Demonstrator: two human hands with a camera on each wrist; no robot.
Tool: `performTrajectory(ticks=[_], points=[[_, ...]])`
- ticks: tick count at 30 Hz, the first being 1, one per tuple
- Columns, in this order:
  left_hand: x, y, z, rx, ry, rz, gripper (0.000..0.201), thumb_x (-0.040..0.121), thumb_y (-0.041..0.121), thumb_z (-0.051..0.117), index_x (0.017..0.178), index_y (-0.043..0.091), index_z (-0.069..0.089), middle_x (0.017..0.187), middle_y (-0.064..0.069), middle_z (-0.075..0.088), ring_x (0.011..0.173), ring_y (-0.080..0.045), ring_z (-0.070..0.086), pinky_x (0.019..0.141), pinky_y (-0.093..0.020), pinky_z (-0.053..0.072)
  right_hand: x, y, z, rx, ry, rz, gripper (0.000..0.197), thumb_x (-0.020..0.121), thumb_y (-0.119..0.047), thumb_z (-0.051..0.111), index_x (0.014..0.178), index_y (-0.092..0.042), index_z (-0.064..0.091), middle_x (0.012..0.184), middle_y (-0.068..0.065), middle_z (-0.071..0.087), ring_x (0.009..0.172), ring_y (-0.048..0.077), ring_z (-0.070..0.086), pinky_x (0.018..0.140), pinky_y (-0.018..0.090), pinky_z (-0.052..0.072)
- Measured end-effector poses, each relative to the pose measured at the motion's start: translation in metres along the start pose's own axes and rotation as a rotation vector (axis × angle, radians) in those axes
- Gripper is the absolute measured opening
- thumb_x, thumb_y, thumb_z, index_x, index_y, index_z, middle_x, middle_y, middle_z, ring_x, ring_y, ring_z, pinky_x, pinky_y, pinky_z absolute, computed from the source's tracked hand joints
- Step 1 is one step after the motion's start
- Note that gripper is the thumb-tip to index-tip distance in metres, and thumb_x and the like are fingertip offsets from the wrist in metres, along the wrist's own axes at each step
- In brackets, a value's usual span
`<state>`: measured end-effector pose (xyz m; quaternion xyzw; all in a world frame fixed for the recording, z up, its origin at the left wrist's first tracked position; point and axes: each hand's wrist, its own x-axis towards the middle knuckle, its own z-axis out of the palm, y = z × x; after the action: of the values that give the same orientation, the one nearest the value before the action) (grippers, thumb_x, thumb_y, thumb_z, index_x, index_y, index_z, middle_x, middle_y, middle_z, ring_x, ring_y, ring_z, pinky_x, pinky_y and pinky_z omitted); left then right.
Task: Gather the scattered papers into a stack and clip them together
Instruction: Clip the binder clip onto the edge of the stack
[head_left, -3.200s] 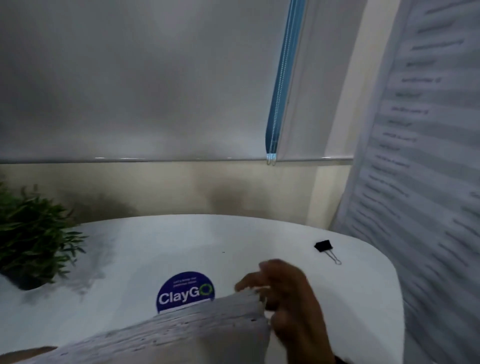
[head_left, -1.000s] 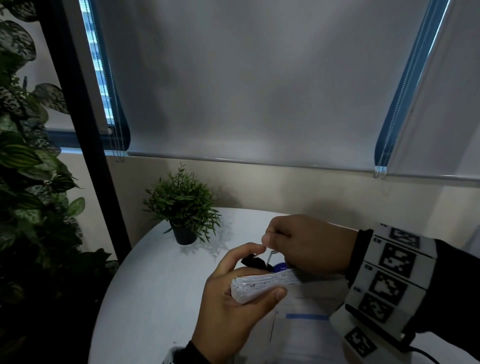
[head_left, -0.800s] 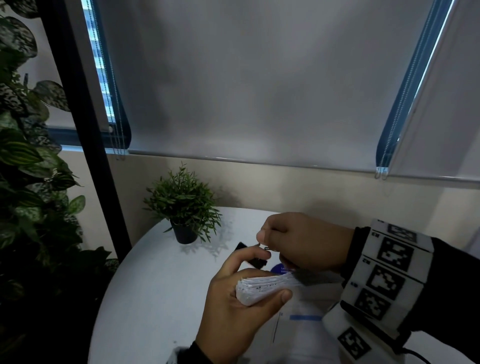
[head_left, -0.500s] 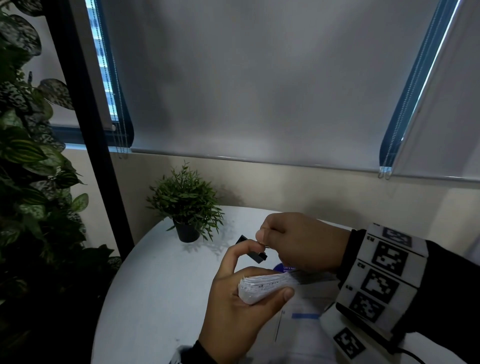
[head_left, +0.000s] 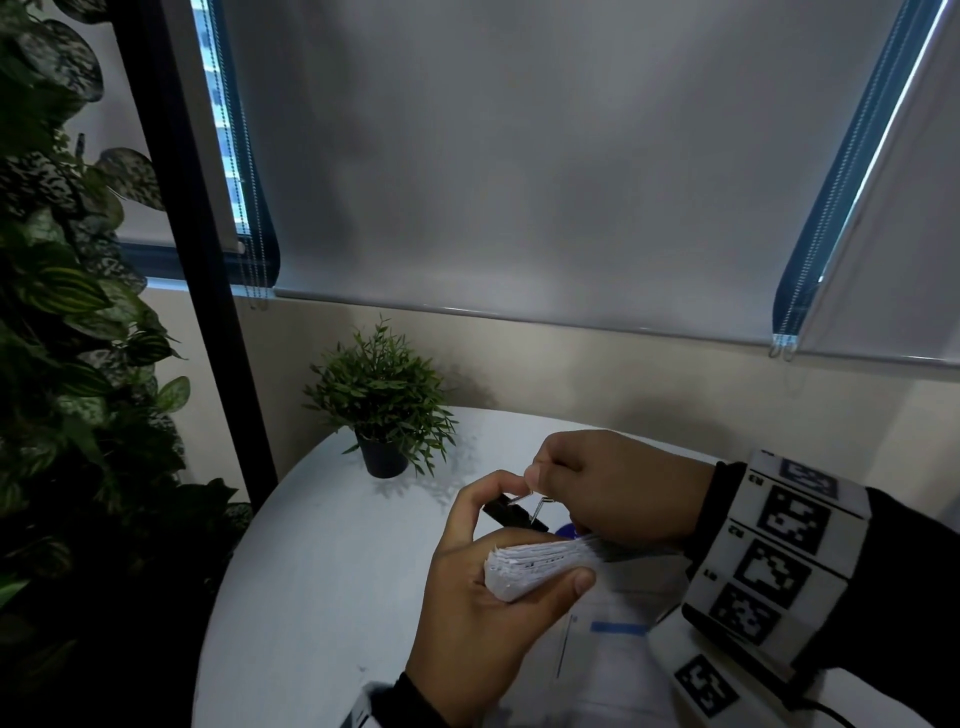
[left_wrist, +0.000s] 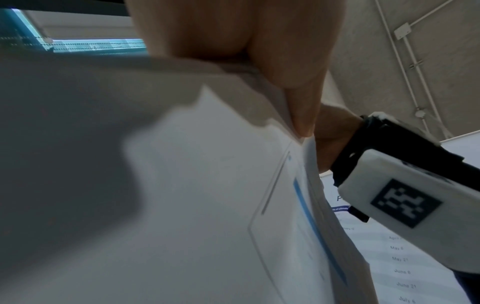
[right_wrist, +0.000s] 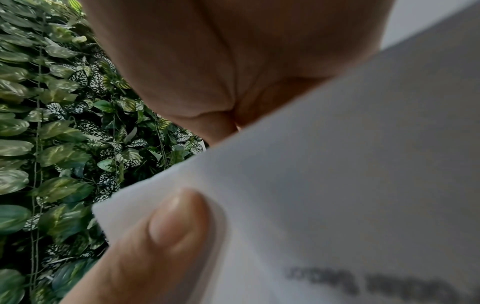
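Note:
My left hand (head_left: 470, 556) grips a thick stack of papers (head_left: 540, 564) by its corner, above the white round table (head_left: 322, 561). Its thumb (head_left: 576, 579) presses on top, and its index finger curls up to touch a black binder clip (head_left: 511, 514). My right hand (head_left: 540, 483) pinches the clip's wire handles, holding it tilted just above the stack's corner. Whether the clip's mouth is open is unclear. In the left wrist view the thumb (left_wrist: 298, 98) clamps the sheets (left_wrist: 207, 185). In the right wrist view the paper (right_wrist: 337, 164) fills the frame with the left thumb (right_wrist: 179, 218) on it.
A small potted plant (head_left: 382, 410) stands at the table's far left. Leafy wall plants (head_left: 57, 364) and a black post (head_left: 208, 260) lie left of the table. A blue sticker (head_left: 566, 531) shows on the table behind the stack. Window blinds (head_left: 519, 156) hang behind.
Three seconds ago the clip lay on the table. Over the last second my right hand lifted and tilted it at the stack's corner. My left index finger rose to touch it.

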<state>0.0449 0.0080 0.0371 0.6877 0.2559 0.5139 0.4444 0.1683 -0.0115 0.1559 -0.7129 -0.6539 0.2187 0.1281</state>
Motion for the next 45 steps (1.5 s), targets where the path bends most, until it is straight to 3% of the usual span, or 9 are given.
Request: performTrajectory(ticks=[2, 9, 14, 21, 26, 33, 38, 42, 45], points=[[0.0, -0.001, 0.0, 0.016, 0.002, -0.004, 0.035, 0.059, 0.053, 0.077, 0.081, 0.026, 0.076, 0.118, 0.027, 0.049, 0.086, -0.009, 0.069, 0.075, -0.011, 0.051, 0.0, 0.002, 0.002, 0.009, 0.003, -0.001, 0.022, 0.099, -0.033, 0.04, 0.083, -0.021, 0.05, 0.072, -0.009, 0.047, 0.076, 0.012, 0.05, 0.075, 0.027, 0.044], [0.002, 0.001, 0.001, 0.053, -0.027, 0.016, 0.025, 0.06, 0.052, 0.076, 0.084, 0.045, 0.071, 0.119, 0.004, 0.056, 0.085, -0.007, 0.068, 0.074, -0.01, 0.05, 0.004, 0.009, 0.005, 0.047, 0.038, -0.001, 0.025, 0.099, -0.029, 0.039, 0.075, -0.026, 0.046, 0.071, -0.015, 0.046, 0.066, 0.0, 0.046, 0.062, 0.018, 0.036], [0.0, -0.002, 0.003, 0.046, -0.024, 0.016, 0.037, 0.06, 0.066, 0.073, 0.085, 0.038, 0.074, 0.122, 0.009, 0.053, 0.087, -0.01, 0.069, 0.078, -0.017, 0.053, 0.003, 0.005, 0.004, 0.048, 0.023, -0.018, 0.024, 0.1, -0.022, 0.036, 0.094, -0.009, 0.055, 0.067, -0.007, 0.048, 0.071, 0.012, 0.05, 0.075, 0.03, 0.044], [0.002, -0.003, 0.002, 0.021, -0.018, 0.0, 0.034, 0.061, 0.045, 0.078, 0.083, 0.019, 0.075, 0.112, 0.029, 0.049, 0.086, -0.008, 0.069, 0.078, -0.013, 0.052, 0.0, 0.006, 0.006, 0.046, 0.019, -0.022, 0.02, 0.099, -0.03, 0.04, 0.091, -0.015, 0.052, 0.079, -0.003, 0.052, 0.089, 0.019, 0.058, 0.087, 0.036, 0.049], [0.002, -0.004, 0.002, 0.014, -0.027, 0.008, 0.023, 0.065, 0.036, 0.08, 0.082, 0.022, 0.074, 0.111, 0.025, 0.051, 0.085, -0.008, 0.068, 0.077, -0.011, 0.051, 0.001, 0.01, 0.008, 0.074, 0.039, -0.021, 0.02, 0.098, -0.033, 0.041, 0.082, -0.023, 0.049, 0.082, -0.004, 0.053, 0.089, 0.018, 0.059, 0.083, 0.032, 0.047], [0.004, -0.004, 0.003, 0.032, -0.035, 0.004, 0.03, 0.061, 0.053, 0.077, 0.089, 0.046, 0.069, 0.118, 0.0, 0.055, 0.089, -0.014, 0.067, 0.076, -0.011, 0.051, 0.003, 0.016, 0.01, 0.122, 0.051, -0.014, 0.02, 0.098, -0.034, 0.042, 0.092, -0.019, 0.053, 0.083, -0.007, 0.052, 0.097, 0.02, 0.061, 0.073, 0.026, 0.041], [0.004, -0.006, 0.004, 0.052, -0.022, -0.008, 0.043, 0.057, 0.067, 0.074, 0.085, 0.034, 0.073, 0.118, 0.006, 0.054, 0.088, -0.011, 0.068, 0.076, -0.011, 0.052, 0.004, 0.016, 0.011, 0.144, 0.06, 0.007, 0.02, 0.098, -0.035, 0.041, 0.09, -0.021, 0.053, 0.082, -0.008, 0.052, 0.094, 0.019, 0.061, 0.069, 0.025, 0.041], [0.004, -0.005, 0.004, 0.048, -0.019, 0.01, 0.02, 0.063, 0.043, 0.08, 0.08, 0.035, 0.075, 0.111, 0.024, 0.05, 0.087, -0.008, 0.068, 0.077, -0.012, 0.053, 0.002, 0.012, 0.01, 0.122, 0.063, -0.009, 0.019, 0.099, -0.029, 0.04, 0.092, -0.017, 0.053, 0.084, -0.01, 0.053, 0.09, 0.015, 0.057, 0.077, 0.025, 0.042], [0.004, -0.005, 0.004, 0.035, 0.001, 0.016, 0.019, 0.063, 0.042, 0.08, 0.077, 0.029, 0.076, 0.107, 0.027, 0.05, 0.086, -0.007, 0.068, 0.075, -0.013, 0.053, 0.002, 0.008, 0.01, 0.101, 0.062, -0.01, 0.026, 0.099, -0.023, 0.039, 0.099, -0.005, 0.058, 0.095, 0.008, 0.06, 0.089, 0.019, 0.057, 0.077, 0.029, 0.044]])
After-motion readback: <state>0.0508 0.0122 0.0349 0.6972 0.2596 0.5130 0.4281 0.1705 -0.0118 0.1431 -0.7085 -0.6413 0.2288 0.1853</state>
